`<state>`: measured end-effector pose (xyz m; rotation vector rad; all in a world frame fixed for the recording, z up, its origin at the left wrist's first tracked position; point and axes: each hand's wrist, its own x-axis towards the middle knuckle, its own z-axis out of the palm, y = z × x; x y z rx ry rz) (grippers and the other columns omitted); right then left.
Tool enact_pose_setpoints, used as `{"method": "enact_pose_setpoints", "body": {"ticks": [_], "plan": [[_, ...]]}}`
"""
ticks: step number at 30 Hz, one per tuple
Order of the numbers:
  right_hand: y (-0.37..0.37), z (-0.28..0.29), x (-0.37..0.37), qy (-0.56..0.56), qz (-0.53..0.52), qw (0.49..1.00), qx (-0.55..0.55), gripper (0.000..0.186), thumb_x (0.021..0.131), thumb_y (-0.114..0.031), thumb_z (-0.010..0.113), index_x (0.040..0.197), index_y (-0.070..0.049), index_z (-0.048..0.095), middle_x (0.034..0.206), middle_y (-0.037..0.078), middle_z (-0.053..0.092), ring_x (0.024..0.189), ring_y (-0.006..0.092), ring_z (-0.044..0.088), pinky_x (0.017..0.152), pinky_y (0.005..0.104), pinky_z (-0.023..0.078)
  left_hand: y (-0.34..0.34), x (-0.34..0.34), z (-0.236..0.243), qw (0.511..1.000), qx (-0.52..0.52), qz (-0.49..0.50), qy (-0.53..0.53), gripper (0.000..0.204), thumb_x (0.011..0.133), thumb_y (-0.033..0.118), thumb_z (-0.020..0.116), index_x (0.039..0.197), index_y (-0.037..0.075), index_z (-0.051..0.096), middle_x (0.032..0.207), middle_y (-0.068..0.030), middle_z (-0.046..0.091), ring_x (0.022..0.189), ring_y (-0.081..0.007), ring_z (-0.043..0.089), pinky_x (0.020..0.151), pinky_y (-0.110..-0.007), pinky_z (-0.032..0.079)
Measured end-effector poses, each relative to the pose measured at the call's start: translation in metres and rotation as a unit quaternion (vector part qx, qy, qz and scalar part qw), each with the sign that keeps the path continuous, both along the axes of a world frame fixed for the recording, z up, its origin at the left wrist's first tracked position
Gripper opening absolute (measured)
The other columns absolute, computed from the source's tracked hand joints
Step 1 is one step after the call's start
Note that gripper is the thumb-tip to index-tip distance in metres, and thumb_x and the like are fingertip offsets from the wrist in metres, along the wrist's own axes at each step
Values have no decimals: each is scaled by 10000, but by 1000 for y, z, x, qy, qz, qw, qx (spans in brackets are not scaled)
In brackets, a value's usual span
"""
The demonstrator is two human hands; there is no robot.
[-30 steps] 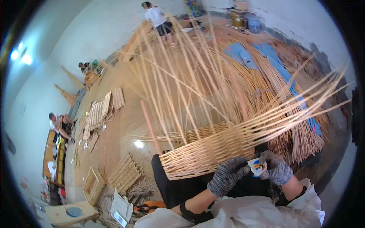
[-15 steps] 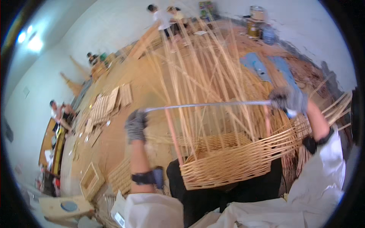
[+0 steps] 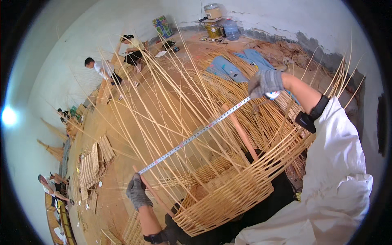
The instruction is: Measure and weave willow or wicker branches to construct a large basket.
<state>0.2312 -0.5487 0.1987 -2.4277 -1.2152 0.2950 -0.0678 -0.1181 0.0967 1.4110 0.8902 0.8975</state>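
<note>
My gloved left hand (image 3: 139,192) pinches the end of a steel measuring tape (image 3: 194,135) beside the top of a thick wooden rod (image 3: 159,198). My gloved right hand (image 3: 264,83) grips the white round tape case (image 3: 272,95), holding the blade stretched diagonally across the upright willow rods, above a second thick rod (image 3: 241,132) at the basket's right. A partly woven wicker basket (image 3: 226,206) with long loose stakes sits below, on a black support.
Bundles of willow rods (image 3: 208,87) and blue cloth (image 3: 222,67) lie on the right. Woven panels (image 3: 92,171) lie at left. Co-workers (image 3: 96,69) (image 3: 132,49) stand at the back; another person (image 3: 51,185) sits left. A water bottle (image 3: 231,28) and drum (image 3: 212,28) stand by the wall.
My hands have moved apart and up from the tape case in front of the basket, pulling the blade out across the rods. My head's view has tilted and turned.
</note>
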Motion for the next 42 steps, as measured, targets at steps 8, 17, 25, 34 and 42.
{"method": "enact_pose_setpoints", "body": {"ticks": [8,17,25,34,42], "plan": [[58,-14,-10,65,98,993,-20,220,736,-108,595,940,-29,606,803,104,611,722,212,570,641,309,438,-4,15,0,999,24,-23,-7,226,794,209,596,817,-16,587,674,-82,588,542,-152,560,477,-267,485],[68,-3,-13,2,120,993,-20,124,736,-64,560,841,-19,608,717,94,600,690,212,577,633,311,437,-4,5,-24,980,185,-76,11,446,675,-94,549,1108,-19,473,999,-92,535,824,-152,531,671,-233,458],[66,-3,-14,11,116,993,-20,116,715,-25,537,806,-19,608,708,86,599,688,206,573,631,307,432,-18,8,-12,973,204,-81,66,456,685,-94,542,1127,-19,462,1043,-99,529,907,-145,512,792,-257,417],[57,-8,-30,-128,47,991,-10,180,763,-235,520,780,-99,636,696,136,607,670,291,580,617,372,425,-21,11,-26,977,180,-107,34,454,754,-46,499,1199,-22,411,1152,-105,498,1011,-165,495,869,-250,378],[6,-15,-166,83,-33,988,-124,326,767,-377,533,725,-66,623,647,158,583,567,276,555,551,359,436,-6,-59,-48,975,219,-1,19,313,792,149,581,1059,8,496,925,-110,578,724,-176,549,684,-291,447]]}}
